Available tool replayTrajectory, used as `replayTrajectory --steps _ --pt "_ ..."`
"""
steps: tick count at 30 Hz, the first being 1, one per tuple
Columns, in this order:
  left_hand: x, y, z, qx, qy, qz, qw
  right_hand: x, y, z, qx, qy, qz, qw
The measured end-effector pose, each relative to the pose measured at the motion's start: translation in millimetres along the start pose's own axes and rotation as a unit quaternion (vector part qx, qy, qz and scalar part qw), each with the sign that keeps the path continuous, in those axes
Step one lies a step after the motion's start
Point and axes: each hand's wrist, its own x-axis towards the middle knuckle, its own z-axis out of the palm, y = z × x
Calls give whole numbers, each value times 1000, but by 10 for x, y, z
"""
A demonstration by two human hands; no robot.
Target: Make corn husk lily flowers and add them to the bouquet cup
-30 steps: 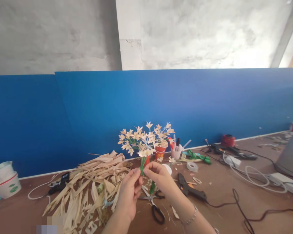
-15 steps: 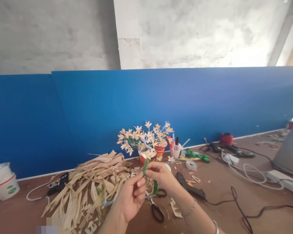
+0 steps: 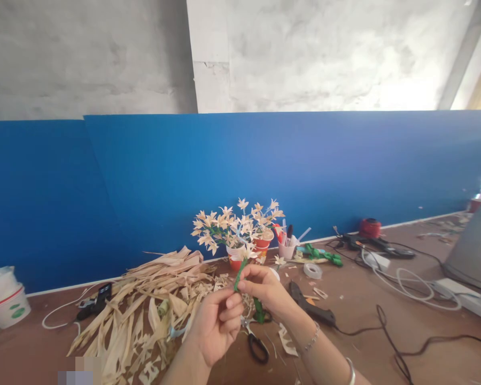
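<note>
Exposure: bright | glare: grey wall (image 3: pixel 401 88), right | shadow: left of pillar (image 3: pixel 210 88) | blue partition (image 3: pixel 232 160): darker leftward | pixelated patch (image 3: pixel 82 371): bottom left

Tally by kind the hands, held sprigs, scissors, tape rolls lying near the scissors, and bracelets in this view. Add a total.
Hands: 2
Held green-stemmed sprig: 1
Pair of scissors: 1
Tape roll: 1
Bracelets: 2
Total: 7
</note>
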Motion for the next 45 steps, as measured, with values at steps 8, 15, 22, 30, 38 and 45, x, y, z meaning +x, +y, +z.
replayTrajectory --steps 8,15,22,30,38,45 --pt "-1 -69 52 305 122 257 909 -4 -105 81 -221 57 -58 972" --pt "56 -83 -27 392 177 282 858 -54 -161 117 -434 76 -153 884" --pt "59 -31 -77 425 214 333 814 -86 -125 201 -423 143 -96 889" --pt "31 -41 0 349 183 299 869 19 -26 106 -144 71 48 986" --pt "7 -6 2 314 144 274 897 15 -36 16 -49 16 83 995" --pt "-10 -4 30 253 97 187 944 -7 -37 104 99 6 95 990"
